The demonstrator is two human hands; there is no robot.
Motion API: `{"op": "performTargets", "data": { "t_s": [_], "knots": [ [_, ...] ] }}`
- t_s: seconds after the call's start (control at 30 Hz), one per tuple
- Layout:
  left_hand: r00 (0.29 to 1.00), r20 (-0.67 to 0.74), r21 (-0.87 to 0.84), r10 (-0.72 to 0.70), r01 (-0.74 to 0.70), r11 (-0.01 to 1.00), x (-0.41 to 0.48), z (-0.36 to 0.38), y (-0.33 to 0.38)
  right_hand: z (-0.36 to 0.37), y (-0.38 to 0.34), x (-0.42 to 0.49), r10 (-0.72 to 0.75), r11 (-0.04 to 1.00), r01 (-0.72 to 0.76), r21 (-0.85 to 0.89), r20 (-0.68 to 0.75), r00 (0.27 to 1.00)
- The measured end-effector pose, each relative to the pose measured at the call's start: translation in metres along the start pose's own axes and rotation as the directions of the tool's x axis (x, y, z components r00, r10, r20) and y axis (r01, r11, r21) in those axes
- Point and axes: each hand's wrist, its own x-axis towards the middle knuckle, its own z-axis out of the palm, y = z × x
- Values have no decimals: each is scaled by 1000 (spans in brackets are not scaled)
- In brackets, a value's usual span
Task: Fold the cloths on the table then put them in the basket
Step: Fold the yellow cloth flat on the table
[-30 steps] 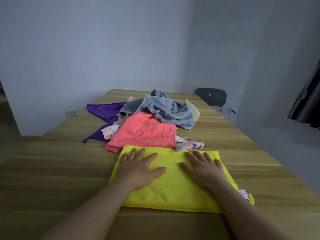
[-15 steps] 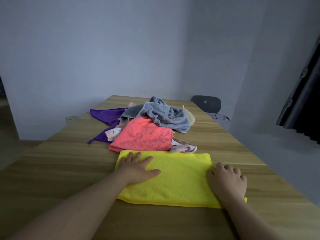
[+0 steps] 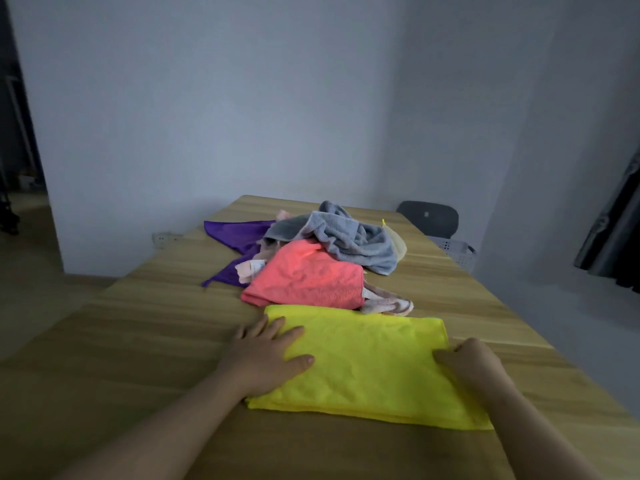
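A folded yellow cloth [image 3: 374, 365] lies flat on the wooden table [image 3: 138, 341] close in front of me. My left hand [image 3: 263, 358] rests on its left edge with straight fingers. My right hand [image 3: 474, 368] is at its right edge, thumb on top and fingers curled round the edge. Behind it is a heap: a coral pink cloth [image 3: 308, 278], a grey towel [image 3: 353, 237], a purple cloth [image 3: 239, 233], a beige cloth [image 3: 398, 244] and a pale patterned cloth [image 3: 388, 304]. A light perforated basket [image 3: 453, 249] stands past the table's far right side.
A dark chair [image 3: 429, 218] stands behind the basket against the wall. A dark curtain [image 3: 616, 237] hangs at the right. A wall socket [image 3: 164, 237] sits low on the wall left of the table. Bare tabletop lies to the left of the cloths.
My right hand slid from the middle of the yellow cloth to its right edge and curled there. My left hand shifted to the left edge. The view tilted upward.
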Motion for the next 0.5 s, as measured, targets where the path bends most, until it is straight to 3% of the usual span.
{"op": "performTargets", "data": {
  "t_s": [0.17,0.27,0.33,0.4,0.5],
  "knots": [
    [1000,-21,-85,-3,1,996,-3,-3,-1,-16,-44,-12,-195,938,210,276,-80,977],
    [992,-107,-324,-72,34,945,-7,-7,-1,-20,-86,-29,-328,850,332,410,-80,941],
    [964,-176,-555,-201,71,829,-11,-13,-4,-16,-116,-46,-410,765,373,525,-49,911],
    [936,-183,-718,-302,82,691,-14,-17,-7,-4,-141,-64,-493,696,344,630,72,867],
    [925,-192,-728,-328,90,680,-15,-16,-7,29,-156,-79,-578,670,145,728,389,717]
  ]
}}
